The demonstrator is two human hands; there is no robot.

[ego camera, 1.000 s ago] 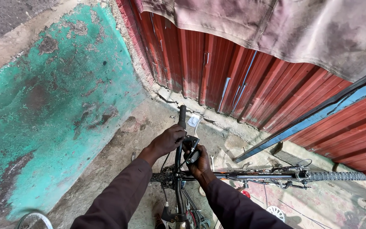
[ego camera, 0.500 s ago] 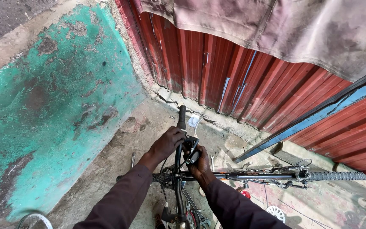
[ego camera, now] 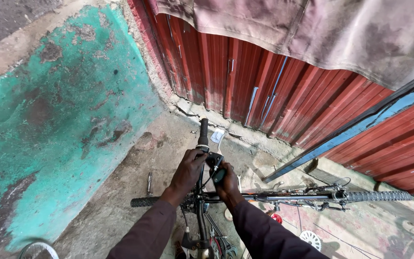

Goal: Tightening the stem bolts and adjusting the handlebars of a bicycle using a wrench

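A black bicycle handlebar (ego camera: 203, 136) points away from me, with a rubber grip at its far end. My left hand (ego camera: 188, 168) is wrapped around the bar just behind the grip. My right hand (ego camera: 226, 181) holds a small dark tool or lever part against the black clamp (ego camera: 213, 160) on the bar. A second bar (ego camera: 283, 196) crosses below my hands, with a black grip on the left end and a grey grip (ego camera: 377, 195) on the right. Both forearms wear dark maroon sleeves.
A peeling green wall (ego camera: 58, 124) stands to the left and a red corrugated metal door (ego camera: 274, 91) ahead, with a dirty cloth (ego camera: 312, 33) hung over it. A wrench (ego camera: 148, 183) lies on the concrete floor. A sprocket (ego camera: 311, 238) and a wheel rim (ego camera: 37, 249) lie near the frame's bottom.
Both hands stay on the handlebar at the clamp. Only slight shifting of the fingers and the camera shows.
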